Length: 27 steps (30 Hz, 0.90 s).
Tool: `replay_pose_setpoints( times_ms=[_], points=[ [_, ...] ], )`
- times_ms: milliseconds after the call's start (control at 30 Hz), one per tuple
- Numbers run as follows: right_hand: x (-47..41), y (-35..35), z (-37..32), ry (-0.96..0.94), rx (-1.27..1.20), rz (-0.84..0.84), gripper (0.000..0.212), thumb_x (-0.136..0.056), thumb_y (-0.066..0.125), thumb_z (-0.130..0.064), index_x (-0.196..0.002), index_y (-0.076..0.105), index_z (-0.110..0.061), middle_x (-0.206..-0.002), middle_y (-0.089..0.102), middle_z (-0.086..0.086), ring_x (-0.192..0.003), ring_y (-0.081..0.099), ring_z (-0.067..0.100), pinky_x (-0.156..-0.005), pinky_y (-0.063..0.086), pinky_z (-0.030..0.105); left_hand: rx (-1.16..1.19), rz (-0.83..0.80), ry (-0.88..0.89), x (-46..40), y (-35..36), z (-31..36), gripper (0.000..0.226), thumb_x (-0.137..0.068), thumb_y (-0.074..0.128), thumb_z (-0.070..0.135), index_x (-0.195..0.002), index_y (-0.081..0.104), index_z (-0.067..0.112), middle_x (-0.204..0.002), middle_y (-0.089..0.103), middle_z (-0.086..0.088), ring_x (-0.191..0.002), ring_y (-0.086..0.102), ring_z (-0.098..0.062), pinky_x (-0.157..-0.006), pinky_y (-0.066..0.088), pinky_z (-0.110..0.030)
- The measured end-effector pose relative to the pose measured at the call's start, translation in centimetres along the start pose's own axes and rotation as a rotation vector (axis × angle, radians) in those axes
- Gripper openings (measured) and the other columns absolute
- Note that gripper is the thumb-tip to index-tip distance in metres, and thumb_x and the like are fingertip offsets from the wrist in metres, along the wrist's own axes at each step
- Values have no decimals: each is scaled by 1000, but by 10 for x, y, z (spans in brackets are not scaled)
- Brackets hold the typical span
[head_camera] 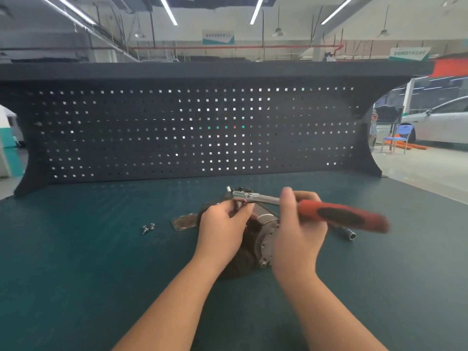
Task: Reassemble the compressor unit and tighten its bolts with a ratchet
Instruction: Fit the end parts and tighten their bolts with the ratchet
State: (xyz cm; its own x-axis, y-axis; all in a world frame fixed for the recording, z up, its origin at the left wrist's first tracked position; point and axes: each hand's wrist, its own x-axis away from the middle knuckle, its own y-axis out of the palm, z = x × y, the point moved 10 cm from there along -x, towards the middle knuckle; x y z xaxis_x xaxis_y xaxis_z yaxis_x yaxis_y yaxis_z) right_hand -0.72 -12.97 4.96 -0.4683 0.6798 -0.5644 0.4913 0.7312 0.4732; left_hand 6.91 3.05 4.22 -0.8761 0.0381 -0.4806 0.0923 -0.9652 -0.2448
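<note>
The compressor unit [264,240], dark with a silver round end plate, lies on the green bench mat between my hands. A ratchet [336,215] with a red and black handle and a chrome head points left over the unit. My right hand [298,224] grips the handle near its chrome shaft. My left hand [224,230] pinches the socket under the ratchet head, on top of the unit. The bolt under the socket is hidden by my fingers.
Two loose bolts [148,228] lie on the mat to the left. A flat gasket-like plate [184,222] sits beside the unit. A loose socket [347,233] lies to the right under the handle. A dark pegboard [192,133] stands behind the bench.
</note>
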Motion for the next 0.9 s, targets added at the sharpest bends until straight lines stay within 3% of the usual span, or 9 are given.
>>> replay_pose_setpoints(
  times_ms=[67, 133, 300, 400, 533, 633, 733, 800, 900],
  points=[
    [-7, -11, 43, 357, -182, 100, 13, -92, 64, -22, -79, 62, -24, -63, 51, -16, -58, 47, 1, -64, 38, 16, -42, -12, 9, 0, 1, -2, 16, -93, 64, 28, -84, 77, 22, -75, 74, 12, -67, 63, 2, -74, 53, -26],
    [-7, -13, 53, 441, -229, 130, 7, -91, 65, -22, -86, 66, -25, -70, 52, -10, -64, 48, 6, -68, 39, 20, -54, -5, 9, 0, 1, 0, 13, -92, 65, 27, -91, 77, 22, -78, 75, 10, -78, 68, -8, -81, 54, -33],
    [31, 23, -36, -451, 224, -148, 7, -90, 56, -29, -92, 59, -36, -81, 53, -19, -79, 56, 13, -76, 43, 15, 44, 22, -18, 6, -3, 5, 23, -86, 65, 32, -68, 70, 19, -66, 70, 3, -69, 63, -23, -74, 53, -43],
    [54, 43, -47, -709, 340, -273, 11, -90, 56, -19, -99, 61, -23, -83, 47, -14, -75, 49, 17, -70, 41, 24, 152, -32, -43, 11, 0, 5, 21, -71, 48, 46, -61, 57, 29, -65, 61, 4, -72, 58, -27, -75, 52, -41],
    [35, 29, -42, -501, 253, -163, 6, -91, 55, -30, -85, 55, -30, -82, 55, -24, -77, 54, 1, -73, 42, 14, 66, -105, -41, 2, 3, 2, 25, -86, 67, 36, -62, 69, 27, -60, 67, 9, -60, 54, -7, -63, 44, -26],
    [3, -12, 6, 30, -26, 131, 11, -89, 63, -28, -88, 52, -27, -83, 56, -16, -70, 53, -3, -70, 42, 10, 0, -214, -56, -7, 8, -3, 14, -92, 66, 25, -86, 77, 18, -85, 76, -8, -57, 55, -2, -64, 47, -18],
    [-1, -26, 63, 509, -266, 239, 8, -92, 63, -18, -91, 56, -19, -77, 50, -4, -63, 46, 5, -63, 38, 18, -20, -296, -45, -10, 13, -4, 12, -92, 66, 26, -90, 78, 22, -91, 76, -3, -56, 54, 1, -57, 44, -9],
    [-2, -22, 53, 413, -229, 204, 10, -92, 64, -20, -86, 56, -21, -70, 50, -8, -60, 47, 5, -62, 40, 17, 7, -276, -39, -9, 12, -3, 11, -90, 68, 26, -91, 77, 21, -85, 76, 1, -56, 55, 2, -56, 44, -8],
    [8, -5, -1, -28, -77, 71, 14, -86, 65, -28, -79, 53, -31, -69, 55, -20, -65, 52, -2, -67, 42, 10, 188, -205, -28, -7, 3, -1, 5, -85, 74, 19, -89, 76, 18, -75, 74, 10, -64, 61, 3, -63, 46, -8]
  ],
)
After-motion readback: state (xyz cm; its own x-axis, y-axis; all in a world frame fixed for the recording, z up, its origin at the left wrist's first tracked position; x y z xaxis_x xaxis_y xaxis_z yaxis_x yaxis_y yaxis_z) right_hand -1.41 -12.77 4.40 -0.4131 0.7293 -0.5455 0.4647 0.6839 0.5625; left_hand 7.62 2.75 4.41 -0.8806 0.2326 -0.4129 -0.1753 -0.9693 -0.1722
